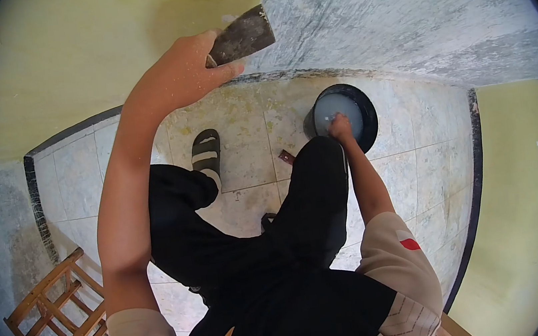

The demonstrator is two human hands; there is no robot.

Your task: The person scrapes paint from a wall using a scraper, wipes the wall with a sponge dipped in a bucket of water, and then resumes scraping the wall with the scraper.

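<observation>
My left hand [180,71] is raised at the wall, its fingers closed around a scraper [243,35]. The scraper's dark, flat blade is speckled with pale bits and points right, at the border between yellow paint and the scraped grey-white wall [358,16]. Low on the right, my right hand [340,127] reaches into a black bucket [369,112]. Cloudy whitish water [337,107] fills part of it. The fingers look curled at the water's surface; whatever they may hold is too small to make out.
On the tiled floor, a small reddish-brown flat piece [287,157] lies beside my right knee. A wooden stool or rack [59,321] stands at lower left. My sandalled foot [206,152] is near the wall's base. Yellow wall [520,191] rises at right.
</observation>
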